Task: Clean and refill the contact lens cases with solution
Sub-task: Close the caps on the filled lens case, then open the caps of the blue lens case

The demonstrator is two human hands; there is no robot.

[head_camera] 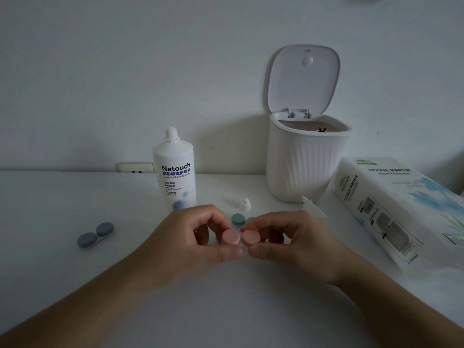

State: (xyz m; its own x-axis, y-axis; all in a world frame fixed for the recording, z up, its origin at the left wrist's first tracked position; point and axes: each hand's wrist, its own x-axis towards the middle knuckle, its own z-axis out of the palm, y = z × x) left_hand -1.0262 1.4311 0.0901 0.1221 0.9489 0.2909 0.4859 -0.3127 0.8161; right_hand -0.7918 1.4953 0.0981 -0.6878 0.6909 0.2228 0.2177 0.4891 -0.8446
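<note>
Both hands meet over the middle of the white table (75, 197), and between them sits the pink double-cup plastic lens case (240, 237), lifted just above the surface. The left hand (190, 237) pinches the left pink cap, thumb underneath, curled fingers over the top. The right hand (288, 239) mirrors it on the right cap, thumb tip below, fingers wrapped over. The two thumbs nearly touch under the case.

Just behind the knuckles, a teal-green plastic lens case (238, 219) lies on the table, half hidden by the right hand's fingers. Beyond it lies a small white bottle cap (244, 205). The tall white Natouch solution bottle (174, 169) stands upright behind the left hand, neck uncapped. Well off to the left rests a grey-blue plastic lens case (95, 234), both lids on. Back right stands a white ribbed desktop bin (303, 167), lid flipped up, and a white tissue paper pack (401, 204) lies along the right edge.
</note>
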